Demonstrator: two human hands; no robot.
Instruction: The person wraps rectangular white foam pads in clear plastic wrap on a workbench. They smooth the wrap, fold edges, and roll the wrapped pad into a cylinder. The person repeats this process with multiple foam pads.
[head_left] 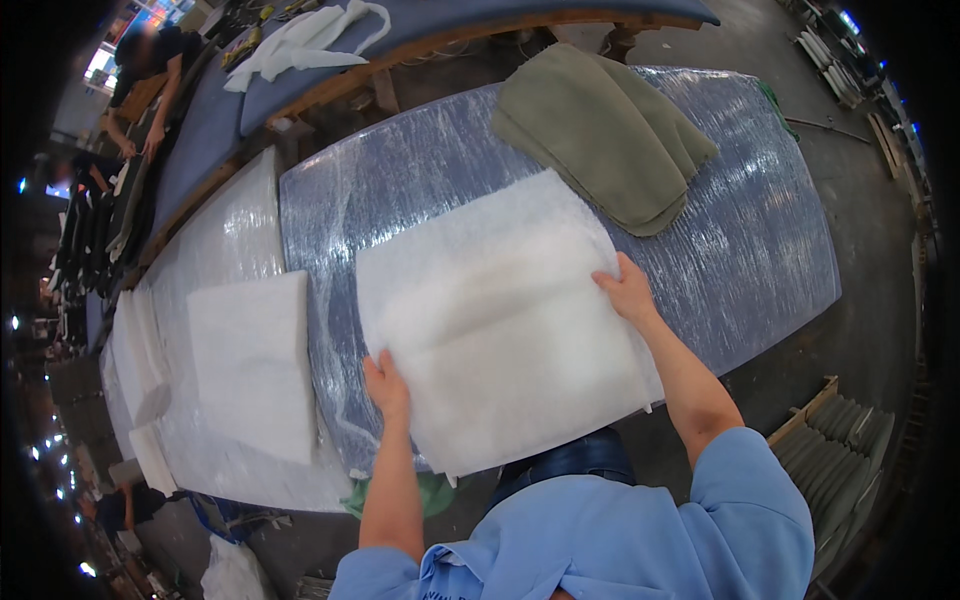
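Left hand point(386, 384) pinches the near-left edge of a white batting sheet point(500, 320), fingers closed on the fabric. Right hand point(628, 290) grips the sheet's right edge, thumb on top, fingers tucked under. Both forearms come up from the lower edge, light blue sleeves pushed up. The sheet lies mostly flat on a blue table wrapped in clear plastic film point(760, 250), its near edge overhanging the table toward the person. Bit of green cloth point(432, 494) shows under the near table edge. Left of it, a second white batting piece point(252, 362) lies on an adjoining white plastic-covered table point(235, 230), well apart from the hands. Beyond the held sheet, a folded olive-green fabric stack point(600, 135) rests on the far part of the blue table, just touching the sheet's far corner. Farther back, white cloth point(305, 42) on another blue-topped bench. Far left, another person point(150, 75) works at a bench.
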